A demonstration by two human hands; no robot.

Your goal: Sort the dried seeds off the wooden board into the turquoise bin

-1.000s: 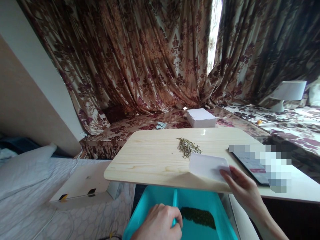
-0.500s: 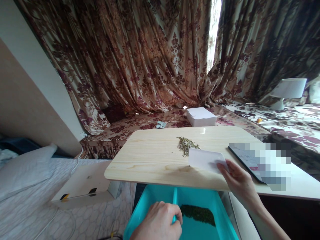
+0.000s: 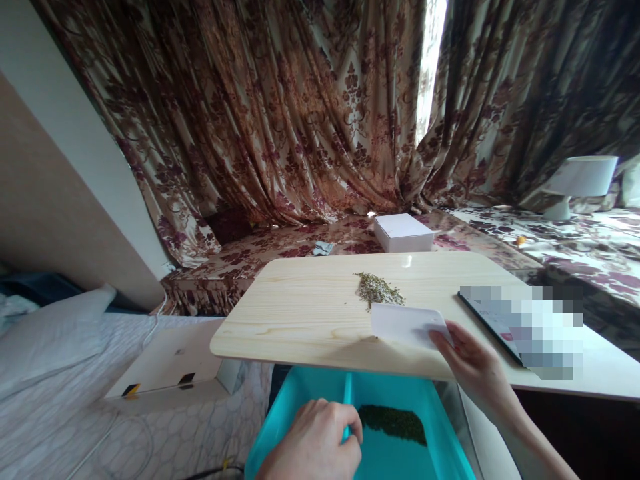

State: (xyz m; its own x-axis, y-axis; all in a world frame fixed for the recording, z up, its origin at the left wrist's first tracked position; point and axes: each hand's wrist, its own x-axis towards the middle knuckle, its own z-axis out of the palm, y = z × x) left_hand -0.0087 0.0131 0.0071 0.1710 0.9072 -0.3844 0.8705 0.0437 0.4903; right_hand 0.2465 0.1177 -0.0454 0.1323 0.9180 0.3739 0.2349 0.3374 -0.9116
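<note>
My right hand [image 3: 473,370] grips a white plastic scraper card [image 3: 403,325] by its right end, its left edge resting on the light wooden board [image 3: 300,320]. A small pile of dried green seeds [image 3: 376,290] lies on the board just beyond the card. Below the board's near edge sits a turquoise divided bin [image 3: 295,417] with a heap of the same green seeds [image 3: 393,423] in its right compartment. My left hand [image 3: 315,443] is closed over the bin's centre divider.
A blurred phone [image 3: 520,323] lies on the board's right side. A white box [image 3: 403,233] sits on the patterned cloth behind. A white lamp [image 3: 575,183] stands at the far right. A flat white carton [image 3: 170,363] rests on the bed at left. Heavy floral curtains hang behind.
My right hand has slid the scraper card a little leftward and farther onto the board, closer to the seed pile. My left hand has stayed on the bin divider.
</note>
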